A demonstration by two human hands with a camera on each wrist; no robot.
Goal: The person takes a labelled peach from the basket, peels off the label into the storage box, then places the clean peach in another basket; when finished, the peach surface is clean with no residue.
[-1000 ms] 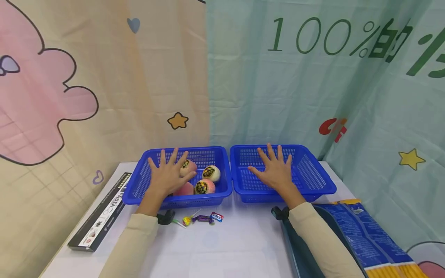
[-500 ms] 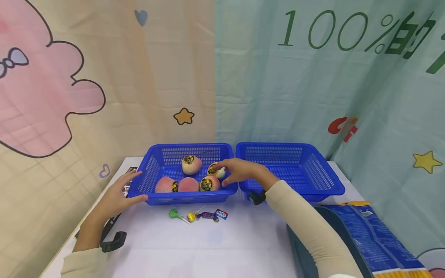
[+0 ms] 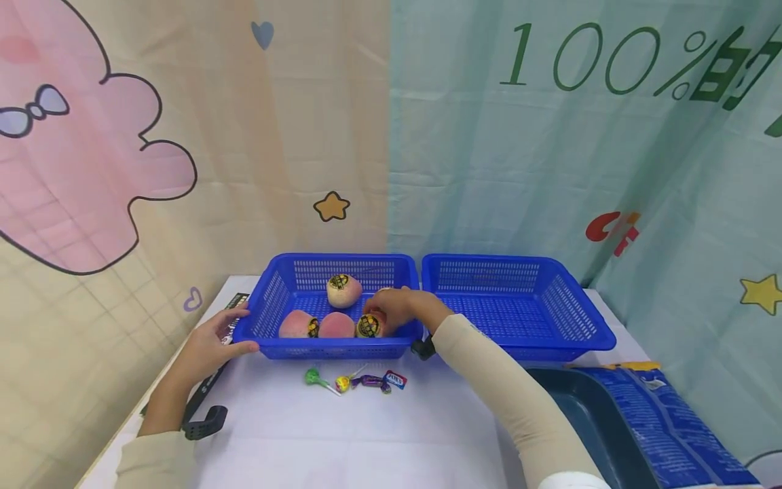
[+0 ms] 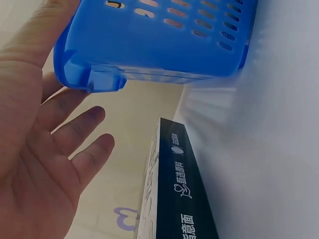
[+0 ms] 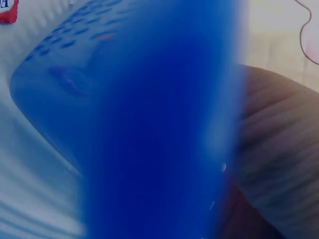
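Black box: a long flat carton (image 3: 216,370) lies along the table's left edge, glossy with white print; the left wrist view (image 4: 174,184) shows its lettering close up, which the head view cannot.
Left hand: the left hand (image 3: 210,346) rests at the left basket's near left corner, thumb along the front rim, fingers straight and relaxed, clasping nothing. The left wrist view (image 4: 45,164) shows the spread fingers under the corner, touching it.
Left basket: the left basket (image 3: 271,309) is blue perforated plastic, rectangular with sloping walls, touching the other one.
Peaches: four rounded pink-cream peaches in it, each with a round dark sticker: one (image 3: 343,291) at the back, two (image 3: 296,324) (image 3: 334,326) at the front, and the peach (image 3: 369,324) at the front right.
Sweets: a green lollipop (image 3: 313,377) and wrapped candies (image 3: 369,382) on the white table just before the basket.
Right hand: the right hand (image 3: 394,309) curls over the front right peach, fingers bent round it. The right wrist view is mostly blue blur of basket wall, with the hand (image 5: 279,149) beside it.
Right basket: the same blue mesh make (image 3: 568,319), nothing lying in it.
Change: half a second back the right hand hovered by the back right fruit; it has dropped lower and nearer. The left hand has barely shifted.
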